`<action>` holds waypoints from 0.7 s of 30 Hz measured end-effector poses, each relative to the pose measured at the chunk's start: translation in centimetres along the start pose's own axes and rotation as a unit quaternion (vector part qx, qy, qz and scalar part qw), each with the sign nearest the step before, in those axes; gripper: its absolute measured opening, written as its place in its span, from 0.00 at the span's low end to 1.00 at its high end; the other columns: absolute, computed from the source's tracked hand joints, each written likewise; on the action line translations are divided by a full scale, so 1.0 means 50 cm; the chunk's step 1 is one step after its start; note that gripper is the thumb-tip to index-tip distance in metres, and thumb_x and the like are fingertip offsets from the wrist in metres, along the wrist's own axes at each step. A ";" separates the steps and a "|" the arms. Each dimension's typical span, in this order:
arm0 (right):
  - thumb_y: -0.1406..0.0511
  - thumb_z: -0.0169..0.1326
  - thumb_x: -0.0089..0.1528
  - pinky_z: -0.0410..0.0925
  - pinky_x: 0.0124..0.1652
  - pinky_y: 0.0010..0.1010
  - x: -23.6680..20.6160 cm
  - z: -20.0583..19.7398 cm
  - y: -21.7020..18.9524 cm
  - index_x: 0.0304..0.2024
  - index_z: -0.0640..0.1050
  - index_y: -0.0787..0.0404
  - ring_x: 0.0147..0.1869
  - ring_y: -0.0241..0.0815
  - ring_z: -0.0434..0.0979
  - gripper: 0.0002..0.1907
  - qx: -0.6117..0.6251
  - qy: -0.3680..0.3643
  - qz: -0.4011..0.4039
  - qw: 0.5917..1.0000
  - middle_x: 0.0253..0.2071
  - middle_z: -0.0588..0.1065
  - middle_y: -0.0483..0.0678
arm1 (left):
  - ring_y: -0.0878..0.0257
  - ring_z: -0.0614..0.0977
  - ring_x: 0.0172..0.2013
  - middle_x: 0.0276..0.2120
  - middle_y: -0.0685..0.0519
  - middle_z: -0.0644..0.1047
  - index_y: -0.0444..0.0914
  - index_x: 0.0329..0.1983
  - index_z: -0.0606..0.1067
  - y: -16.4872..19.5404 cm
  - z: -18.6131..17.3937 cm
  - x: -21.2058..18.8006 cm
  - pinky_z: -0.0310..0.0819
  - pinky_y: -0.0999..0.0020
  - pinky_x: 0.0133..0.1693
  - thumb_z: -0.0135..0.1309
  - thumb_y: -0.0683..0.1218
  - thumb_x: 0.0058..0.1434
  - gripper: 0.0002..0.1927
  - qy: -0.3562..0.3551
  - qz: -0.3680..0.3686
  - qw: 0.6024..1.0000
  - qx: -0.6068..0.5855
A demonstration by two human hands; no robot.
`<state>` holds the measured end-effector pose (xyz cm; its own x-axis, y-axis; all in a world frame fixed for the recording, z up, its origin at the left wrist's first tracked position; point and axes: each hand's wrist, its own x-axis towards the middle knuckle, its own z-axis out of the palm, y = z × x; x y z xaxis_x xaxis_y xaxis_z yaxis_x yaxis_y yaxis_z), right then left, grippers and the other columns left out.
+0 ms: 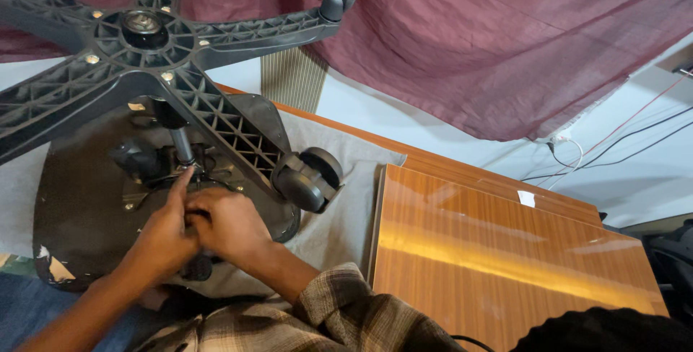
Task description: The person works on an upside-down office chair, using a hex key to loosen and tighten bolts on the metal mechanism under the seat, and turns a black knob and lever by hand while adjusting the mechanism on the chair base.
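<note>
plaid sleeve (pixel 339 309) sat nearest the camera. left hand (pixel 164 233) pinched at the mechanism (pixel 155 171) under the upturned chair base (pixel 144 34), right hand (pixel 227 223) just beside it, fingers curled, grip unclear. caster (pixel 309 177) right of that, wood panel (pixel 498 251) further right.

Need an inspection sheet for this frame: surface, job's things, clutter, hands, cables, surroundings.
Surface: grey cloth spread under the work, with an orange wooden panel lying beside it.
Job's things: upturned office chair, black seat underside facing up; five-arm base above it on the metal column; castors fitted on the arm ends seen.
Clutter: nothing seen.
Hands: left hand and right hand close together at the mechanism below the column; what they grip is hidden.
Cables: black, red and white leads along the white surface at right.
Surroundings: maroon fabric hanging behind; plaid sleeve at bottom.
</note>
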<state>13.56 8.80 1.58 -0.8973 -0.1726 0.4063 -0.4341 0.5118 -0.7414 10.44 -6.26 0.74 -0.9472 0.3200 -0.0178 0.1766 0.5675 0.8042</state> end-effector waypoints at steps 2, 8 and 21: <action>0.64 0.57 0.62 0.73 0.50 0.42 0.000 0.004 0.000 0.43 0.83 0.57 0.48 0.55 0.81 0.09 -0.043 0.014 0.025 0.999 0.44 0.81 0.53 | 0.39 0.83 0.47 0.46 0.36 0.80 0.45 0.75 0.54 0.008 0.003 -0.009 0.75 0.52 0.46 0.59 0.38 0.46 0.51 0.032 0.057 0.998 0.015; 0.58 0.64 0.57 0.73 0.43 0.44 0.001 -0.007 -0.013 0.33 0.80 0.63 0.42 0.56 0.81 0.14 -0.074 0.008 0.163 0.984 0.38 0.79 0.56 | 0.44 0.86 0.46 0.44 0.39 0.82 0.50 0.72 0.63 0.035 0.007 -0.033 0.78 0.54 0.48 0.62 0.43 0.53 0.42 0.050 -0.081 0.994 0.055; 0.57 0.64 0.56 0.73 0.42 0.45 0.014 0.003 -0.016 0.33 0.79 0.63 0.40 0.56 0.82 0.15 -0.091 0.015 0.214 0.972 0.35 0.79 0.55 | 0.44 0.85 0.48 0.44 0.40 0.82 0.42 0.64 0.68 0.031 0.008 -0.040 0.77 0.54 0.48 0.60 0.40 0.52 0.33 0.066 -0.022 0.995 0.072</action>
<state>13.29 8.16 2.38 -0.9889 0.1121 0.0979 0.0030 0.6727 -0.7399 12.72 -5.73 1.77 -0.9803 0.1945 0.0343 0.1608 0.6849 0.7107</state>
